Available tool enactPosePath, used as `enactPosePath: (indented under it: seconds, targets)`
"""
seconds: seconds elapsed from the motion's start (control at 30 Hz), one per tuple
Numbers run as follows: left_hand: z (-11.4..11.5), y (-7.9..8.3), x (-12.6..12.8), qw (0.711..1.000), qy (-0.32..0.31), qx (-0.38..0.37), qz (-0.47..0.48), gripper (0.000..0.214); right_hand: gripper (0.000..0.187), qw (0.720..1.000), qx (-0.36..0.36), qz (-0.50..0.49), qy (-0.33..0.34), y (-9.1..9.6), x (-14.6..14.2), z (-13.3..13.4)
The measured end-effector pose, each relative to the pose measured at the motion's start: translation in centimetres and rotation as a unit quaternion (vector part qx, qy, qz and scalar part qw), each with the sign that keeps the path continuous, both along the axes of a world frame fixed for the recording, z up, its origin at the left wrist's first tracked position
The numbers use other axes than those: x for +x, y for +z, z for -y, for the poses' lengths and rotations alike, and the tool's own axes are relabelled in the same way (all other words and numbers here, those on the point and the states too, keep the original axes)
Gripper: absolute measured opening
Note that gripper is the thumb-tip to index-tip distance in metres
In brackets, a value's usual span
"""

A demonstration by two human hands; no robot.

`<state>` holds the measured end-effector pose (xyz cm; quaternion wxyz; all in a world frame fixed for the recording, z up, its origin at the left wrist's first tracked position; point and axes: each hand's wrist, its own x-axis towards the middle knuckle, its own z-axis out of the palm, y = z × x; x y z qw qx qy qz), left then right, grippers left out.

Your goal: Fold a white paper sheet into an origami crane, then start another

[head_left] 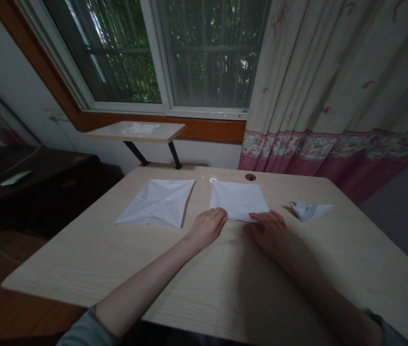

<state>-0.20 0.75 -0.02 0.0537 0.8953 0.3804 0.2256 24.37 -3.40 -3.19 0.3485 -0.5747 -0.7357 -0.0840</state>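
Note:
A white sheet of paper (238, 199) lies flat on the light wooden table (197, 283). My left hand (207, 227) rests at the sheet's near left corner, fingers curled and touching its edge. My right hand (269, 231) presses its fingertips on the near right corner. To the left lies a second white sheet (158, 203), creased with diagonal fold lines. A small folded paper figure (309, 209) sits to the right of my right hand.
A small wooden shelf (137, 131) on black brackets stands behind the table under the window. A floral curtain (337, 91) hangs at the right. A dark low cabinet (27, 185) stands at the left. A round cable hole (250, 177) sits near the table's far edge.

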Motion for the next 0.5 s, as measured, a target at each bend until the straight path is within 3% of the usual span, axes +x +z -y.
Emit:
enactPosePath:
  seconds: [0.3,0.5]
  targets:
    - [-0.24,-0.37,-0.15,0.998,0.059,-0.021,0.027,0.018,0.023,0.999,-0.016,-0.036,-0.015,-0.07,0.36,-0.26]
    - [-0.47,-0.42,-0.09,0.994,0.106,0.005,-0.008,0.018,0.018,0.991,-0.022,-0.116,-0.056,-0.09,0.45,-0.6]
